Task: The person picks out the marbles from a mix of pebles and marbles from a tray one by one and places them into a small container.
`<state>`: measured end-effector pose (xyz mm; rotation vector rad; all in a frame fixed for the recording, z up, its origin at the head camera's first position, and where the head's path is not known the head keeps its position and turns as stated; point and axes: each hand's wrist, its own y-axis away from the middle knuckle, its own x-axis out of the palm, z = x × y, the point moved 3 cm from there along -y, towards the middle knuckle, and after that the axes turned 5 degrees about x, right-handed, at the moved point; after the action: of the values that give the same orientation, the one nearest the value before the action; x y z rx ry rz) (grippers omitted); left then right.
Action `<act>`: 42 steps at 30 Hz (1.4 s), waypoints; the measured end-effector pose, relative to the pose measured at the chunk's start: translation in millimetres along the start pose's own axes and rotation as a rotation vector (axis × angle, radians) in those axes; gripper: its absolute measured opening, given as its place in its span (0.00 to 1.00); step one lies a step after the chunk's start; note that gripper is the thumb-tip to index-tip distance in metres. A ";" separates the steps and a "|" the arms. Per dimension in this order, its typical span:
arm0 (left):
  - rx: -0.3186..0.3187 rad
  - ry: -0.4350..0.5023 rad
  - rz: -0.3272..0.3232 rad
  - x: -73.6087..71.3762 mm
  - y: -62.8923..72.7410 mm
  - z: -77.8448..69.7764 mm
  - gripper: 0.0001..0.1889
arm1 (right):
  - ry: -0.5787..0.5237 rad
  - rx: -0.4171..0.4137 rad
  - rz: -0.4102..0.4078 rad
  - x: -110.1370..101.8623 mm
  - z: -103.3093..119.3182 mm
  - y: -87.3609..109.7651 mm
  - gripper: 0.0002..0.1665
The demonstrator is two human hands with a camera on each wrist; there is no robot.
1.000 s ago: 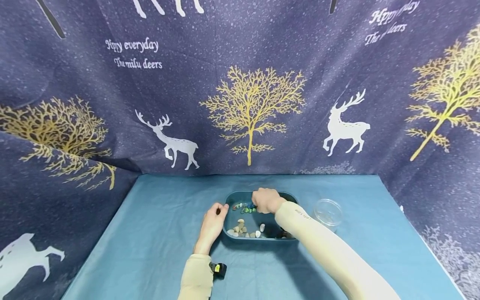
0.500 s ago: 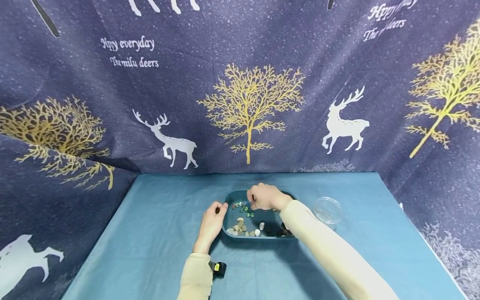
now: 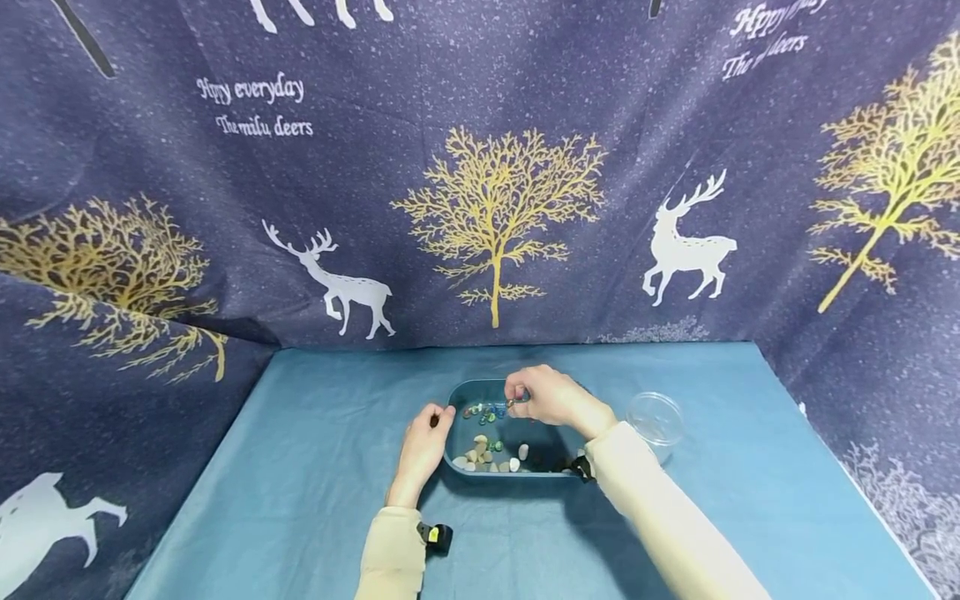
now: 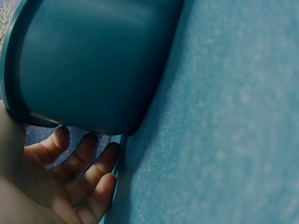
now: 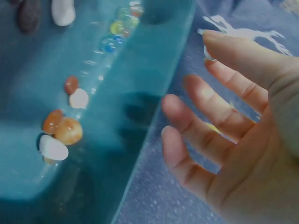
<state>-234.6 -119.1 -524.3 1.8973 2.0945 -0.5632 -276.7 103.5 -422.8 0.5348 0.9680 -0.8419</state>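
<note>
A dark teal tray (image 3: pixel 472 385) lies on the blue cloth. My left hand (image 3: pixel 423 442) grips its left end, the thumb at the rim and the curled fingers (image 4: pixel 86 151) against the outer wall. Over the tray's back right part, my right hand (image 3: pixel 551 396) pinches a small glassy piece, apparently a marble (image 5: pixel 209 53), between thumb and index finger; its colour is unclear. The other fingers stay bent apart. Glass marbles (image 5: pixel 122 24) cluster at the tray's back left. Two green marbles (image 3: pixel 495 447) sit near pale pebbles (image 3: pixel 480 455) at the front left.
A clear round container (image 3: pixel 655 418) stands right of the tray. Orange and white stones (image 5: pixel 68 130) lie inside the tray's back right, dark stones (image 5: pixel 29 16) towards its front right. A patterned curtain (image 3: pixel 442 250) hangs behind the cloth-covered table (image 3: pixel 315 483).
My right hand has lifted from among the marbles and shifted to the right. Two green marbles have rolled towards the front pebbles. My left hand keeps its hold on the tray.
</note>
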 end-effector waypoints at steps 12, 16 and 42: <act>0.022 0.004 0.005 0.2 0.2 -0.7 0.20 | -0.157 -0.032 -0.233 -18.8 -8.9 36.9 0.08; 0.018 0.004 0.000 -1.1 0.5 0.9 0.20 | -0.181 -0.016 -0.321 -24.5 -15.0 47.1 0.09; -0.003 -0.024 -0.002 -0.3 -2.3 -0.4 0.18 | -0.202 0.278 -0.666 -34.6 -108.5 130.6 0.09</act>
<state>-236.9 -119.3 -523.5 1.8780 2.0819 -0.5803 -234.2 270.6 -440.4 0.3485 0.8500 -1.6131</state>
